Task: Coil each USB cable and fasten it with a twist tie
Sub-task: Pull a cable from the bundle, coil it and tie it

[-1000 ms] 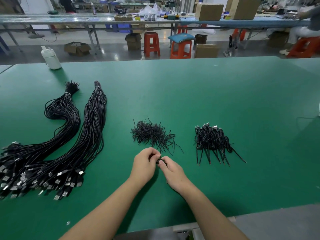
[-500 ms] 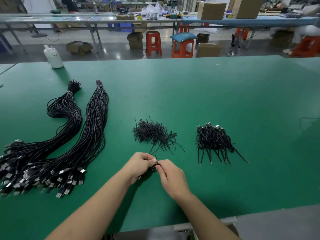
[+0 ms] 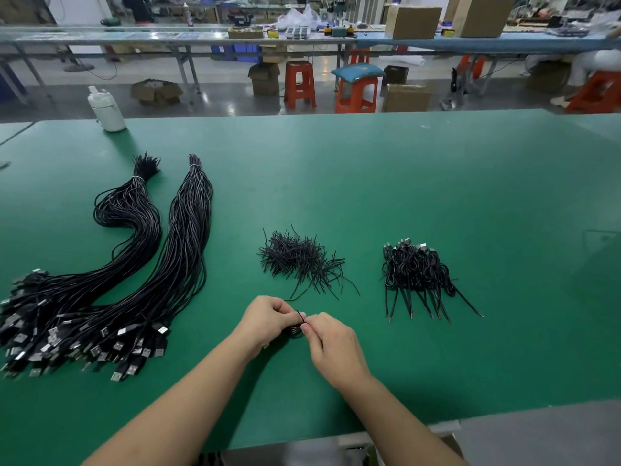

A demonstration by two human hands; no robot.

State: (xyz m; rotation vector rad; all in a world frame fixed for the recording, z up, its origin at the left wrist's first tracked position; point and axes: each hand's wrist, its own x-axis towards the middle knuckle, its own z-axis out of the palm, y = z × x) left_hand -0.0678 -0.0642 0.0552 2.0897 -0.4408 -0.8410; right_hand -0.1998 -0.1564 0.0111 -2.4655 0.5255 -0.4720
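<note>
Your hands have slid a little closer to the near edge of the desk (image 3: 403,169) than they were a moment ago, and a thin end of the twist tie (image 3: 300,316) now sticks up between them. Your left hand (image 3: 268,319) is closed around a small coiled cable (image 3: 295,330), which is mostly hidden, and your right hand (image 3: 331,344) pinches the tie with its fingers (image 3: 307,326) tight together. It looks like you are in the middle of twisting the tie shut. Next you likely need to turn the ends a few more times, then put the coil with the finished pile (image 3: 416,270) toward the right edge. The loose ties (image 3: 299,258) sit in the middle of the desk, just past your hands. The long uncoiled cables (image 3: 111,290) lie near the left edge, waiting for you.
</note>
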